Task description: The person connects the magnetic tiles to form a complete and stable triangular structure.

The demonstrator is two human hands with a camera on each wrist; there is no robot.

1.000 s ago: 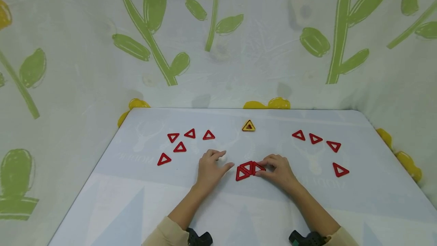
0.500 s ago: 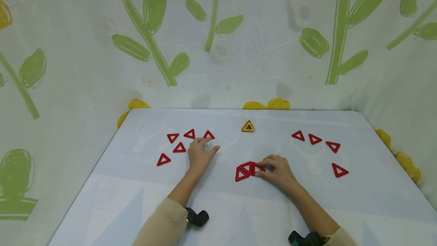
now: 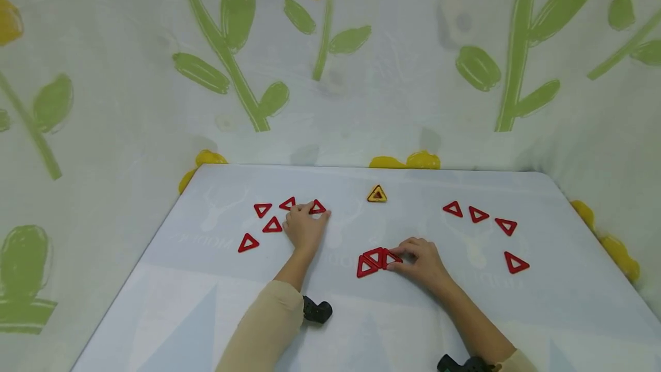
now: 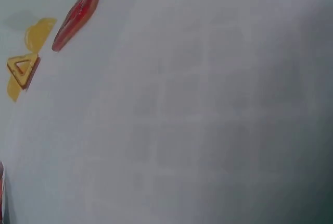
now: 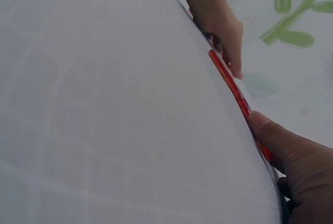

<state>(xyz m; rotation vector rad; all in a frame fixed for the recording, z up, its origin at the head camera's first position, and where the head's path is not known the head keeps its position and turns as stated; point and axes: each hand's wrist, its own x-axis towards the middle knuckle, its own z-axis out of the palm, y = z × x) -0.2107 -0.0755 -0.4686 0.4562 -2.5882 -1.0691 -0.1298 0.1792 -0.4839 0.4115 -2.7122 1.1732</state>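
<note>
Three red hollow triangle tiles lie edge to edge near the table's middle. My right hand (image 3: pixel 420 263) pinches the rightmost red triangle tile (image 3: pixel 384 259) between thumb and index finger. In the right wrist view, the right thumb (image 5: pixel 265 125) presses the edge of the joined red tiles (image 5: pixel 231 86). Farther back and to the left, my left hand (image 3: pixel 304 229) has thumb and fingers around another red triangle tile (image 3: pixel 321 206). That tile (image 4: pixel 78 18) shows edge-on in the left wrist view, a fingertip against its upper end.
Several loose red triangles, among them one tile (image 3: pixel 248 248), lie left of the left hand. Several more, including one tile (image 3: pixel 508 263), are spread at the right. A yellow triangle (image 3: pixel 377 200) lies near the back edge. Flower-patterned cloth (image 3: pixel 392 102) hangs behind the table.
My left hand has moved left and away from the joined tiles, and its fingers now close around a red triangle tile at the back left. The right hand has stayed in place.
</note>
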